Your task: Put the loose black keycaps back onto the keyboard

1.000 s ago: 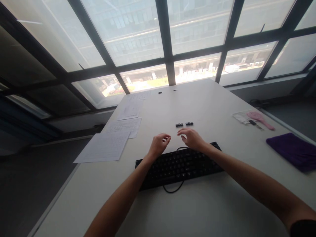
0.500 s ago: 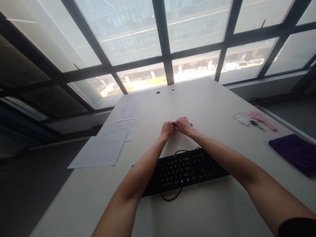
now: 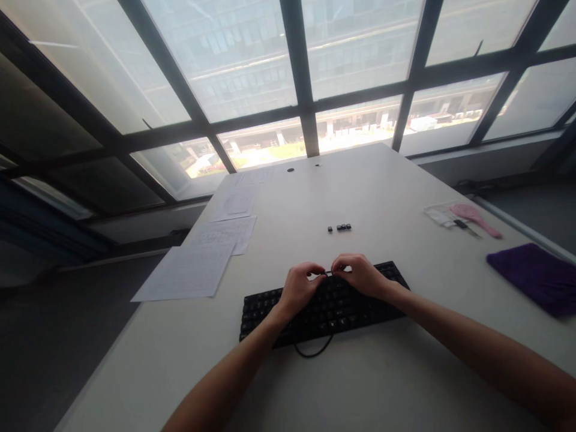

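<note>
A black keyboard (image 3: pixel 342 309) lies on the white table (image 3: pixel 382 192), its cable looping out under the front edge. Both my hands hover over its far edge with their fingertips meeting. My left hand (image 3: pixel 300 287) and my right hand (image 3: pixel 361 276) pinch small dark keycaps (image 3: pixel 327 273) between thumb and fingers; the pieces are mostly hidden by the fingers. Farther back on the table stands a short row of loose black keycaps (image 3: pixel 341 227), apart from both hands.
Several printed paper sheets (image 3: pixel 193 267) lie along the table's left edge. At the right are a purple cloth (image 3: pixel 535 276), a pink brush (image 3: pixel 474 217) and a small plastic packet (image 3: pixel 438 214). Large windows stand beyond the far edge.
Both hands reached out to the keycap row, then drew back over the keyboard's far edge with pieces pinched. The row on the table is shorter than before.
</note>
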### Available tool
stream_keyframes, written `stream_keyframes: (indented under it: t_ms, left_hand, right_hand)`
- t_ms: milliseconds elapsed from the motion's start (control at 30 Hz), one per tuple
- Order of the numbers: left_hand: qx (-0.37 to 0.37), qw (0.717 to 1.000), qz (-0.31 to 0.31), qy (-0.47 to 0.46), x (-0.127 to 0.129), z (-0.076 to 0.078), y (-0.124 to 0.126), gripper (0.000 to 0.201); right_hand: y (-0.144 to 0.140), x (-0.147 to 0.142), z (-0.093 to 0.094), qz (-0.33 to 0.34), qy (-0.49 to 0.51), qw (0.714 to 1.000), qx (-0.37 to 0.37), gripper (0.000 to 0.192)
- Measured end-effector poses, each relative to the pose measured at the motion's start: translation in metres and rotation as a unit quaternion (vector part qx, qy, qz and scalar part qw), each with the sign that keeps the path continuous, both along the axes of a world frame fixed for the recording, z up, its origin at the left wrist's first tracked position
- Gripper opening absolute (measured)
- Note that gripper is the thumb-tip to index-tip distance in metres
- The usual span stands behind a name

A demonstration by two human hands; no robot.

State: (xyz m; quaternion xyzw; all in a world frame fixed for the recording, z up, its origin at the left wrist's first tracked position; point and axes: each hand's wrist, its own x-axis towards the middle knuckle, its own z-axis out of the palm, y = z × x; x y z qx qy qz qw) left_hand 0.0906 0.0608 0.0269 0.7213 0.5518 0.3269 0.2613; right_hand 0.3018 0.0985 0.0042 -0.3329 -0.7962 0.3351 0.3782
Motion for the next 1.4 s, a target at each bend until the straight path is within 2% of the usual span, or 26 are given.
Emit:
stream_keyframes:
  t_ms: [100,300,533,833,1067,1200,1400]
  left_hand:
    - [-0.008,1.0,-0.01,-0.024,0.005,-0.005,-0.005,0.012]
    - [0.031,0.998,-0.027,-0.041,0.005,-0.011,-0.005,0.015]
    - [0.025,0.999,-0.015,-0.044,0.005,-0.014,-0.007,0.016]
    - [0.072,0.997,-0.03,0.006,0.004,-0.02,-0.01,0.015]
    - [0.066,0.997,-0.028,-0.008,0.004,-0.021,-0.01,0.014]
    - [0.08,0.996,-0.039,0.025,0.005,-0.023,-0.009,0.015]
    - [0.095,0.989,-0.074,0.082,0.006,-0.019,-0.012,0.019]
  right_hand:
    - [-0.007,-0.001,-0.006,0.006,-0.007,1.0,-0.001,0.014]
    - [-0.01,-0.004,-0.014,0.007,-0.031,0.999,0.021,0.015]
    - [-0.01,-0.003,-0.016,0.004,-0.019,0.999,0.026,0.015]
    - [-0.011,-0.004,-0.018,0.011,-0.041,0.997,0.06,0.018]
    - [-0.012,-0.004,-0.018,0.007,-0.034,0.998,0.046,0.016]
    - [-0.012,-0.004,-0.018,0.012,-0.06,0.996,0.064,0.018]
    - [-0.019,-0.001,-0.005,0.023,-0.125,0.984,0.124,0.019]
